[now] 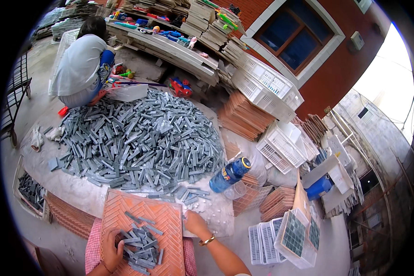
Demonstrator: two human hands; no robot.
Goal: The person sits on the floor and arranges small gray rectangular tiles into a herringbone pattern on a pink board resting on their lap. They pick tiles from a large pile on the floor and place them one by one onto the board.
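An orange tray with herringbone grooves [170, 239] rests across my lap over checked cloth. A heap of loose grey stone strips [145, 244] lies on it, with a few set apart near its upper part. My left hand [110, 250] is at the left side of this heap, thumb and fingers apart, cupped against the strips. Just beyond the tray's right edge is my right hand [196, 224], wearing a gold bracelet on its wrist. Its fingers are bent together, and what they pinch, if anything, is too small to make out.
Ahead spreads a large pile of grey strips [142, 138]. A blue bottle [230, 175] stands right of it. Another person [80, 69] squats at the far left. White crates [267, 87], stacked orange trays [244, 115] and a clear box with green tiles [296, 237] line the right.
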